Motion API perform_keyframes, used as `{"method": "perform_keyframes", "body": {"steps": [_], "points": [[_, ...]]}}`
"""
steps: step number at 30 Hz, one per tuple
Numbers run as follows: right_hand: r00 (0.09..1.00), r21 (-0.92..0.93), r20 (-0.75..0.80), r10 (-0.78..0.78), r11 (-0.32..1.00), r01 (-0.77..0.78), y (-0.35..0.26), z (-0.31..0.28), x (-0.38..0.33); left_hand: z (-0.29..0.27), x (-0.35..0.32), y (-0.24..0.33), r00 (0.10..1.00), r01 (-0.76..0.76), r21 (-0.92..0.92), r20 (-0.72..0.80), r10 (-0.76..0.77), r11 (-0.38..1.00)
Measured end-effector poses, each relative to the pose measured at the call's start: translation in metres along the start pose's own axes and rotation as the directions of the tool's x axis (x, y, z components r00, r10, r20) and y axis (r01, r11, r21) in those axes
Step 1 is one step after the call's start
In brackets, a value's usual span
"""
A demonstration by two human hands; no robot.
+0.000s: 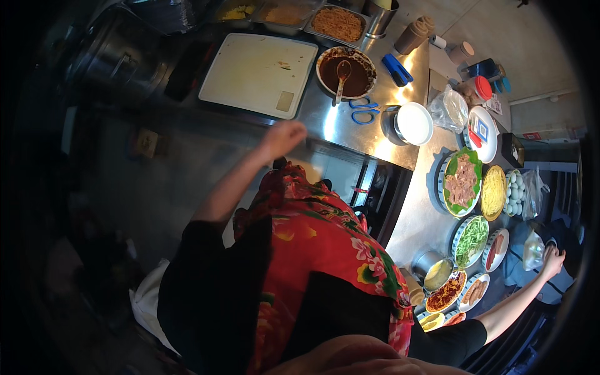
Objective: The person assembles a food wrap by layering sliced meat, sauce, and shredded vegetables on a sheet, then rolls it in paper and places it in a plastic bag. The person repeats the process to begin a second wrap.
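Note:
My right hand (551, 261) reaches out at the far right, closed on the top of a small clear plastic bag (533, 251) with pale food inside. The bag hangs beside a person in grey clothing (525, 265) on the far side of the counter. My left hand (284, 139) is near the steel counter's front edge, just below the white cutting board (257, 75). Its fingers are curled in, and nothing shows in them. To its upper right stands a bowl of dark brown sauce (357, 80) with a spoon (343, 70) in it.
Blue-handled scissors (364, 112), a blue stapler-like tool (397, 70) and a white bowl (415, 124) stand on the counter. Along the right side are plates of meat on leaves (461, 181), shredded greens (470, 240), yellow shreds (493, 194) and eggs (515, 192). Food trays (338, 24) line the back.

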State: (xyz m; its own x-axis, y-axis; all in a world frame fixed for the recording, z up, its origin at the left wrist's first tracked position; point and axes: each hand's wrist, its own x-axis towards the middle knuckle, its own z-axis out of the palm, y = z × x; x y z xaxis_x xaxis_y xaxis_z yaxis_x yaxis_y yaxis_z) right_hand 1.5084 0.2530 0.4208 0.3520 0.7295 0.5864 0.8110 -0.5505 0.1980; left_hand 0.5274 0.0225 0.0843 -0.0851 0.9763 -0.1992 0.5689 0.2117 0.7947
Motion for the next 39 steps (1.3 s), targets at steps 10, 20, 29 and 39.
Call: {"method": "perform_keyframes", "body": {"steps": [10, 20, 29, 39], "points": [[0.577, 0.489, -0.077, -0.813, 0.473, 0.732, -0.365, -0.217, -0.283, -0.097, 0.171, -0.107, 0.903, -0.018, 0.382, -0.391, 0.18, 0.924], [0.285, 0.834, 0.334, -0.898, 0.423, 0.355, -0.477, -0.264, -0.465, -0.088, 0.189, -0.102, 0.956, -0.101, 0.483, -0.194, 0.219, 0.87], [0.283, 0.834, 0.44, -0.852, 0.504, 0.223, -0.516, -0.267, -0.561, -0.172, 0.247, -0.002, 0.71, -0.613, -0.147, -0.534, 0.46, 0.776], [0.26, 0.894, 0.293, -0.92, 0.36, 0.266, -0.552, -0.264, -0.532, -0.144, 0.206, -0.041, 0.958, -0.285, 0.417, 0.103, 0.267, 0.863]]}}
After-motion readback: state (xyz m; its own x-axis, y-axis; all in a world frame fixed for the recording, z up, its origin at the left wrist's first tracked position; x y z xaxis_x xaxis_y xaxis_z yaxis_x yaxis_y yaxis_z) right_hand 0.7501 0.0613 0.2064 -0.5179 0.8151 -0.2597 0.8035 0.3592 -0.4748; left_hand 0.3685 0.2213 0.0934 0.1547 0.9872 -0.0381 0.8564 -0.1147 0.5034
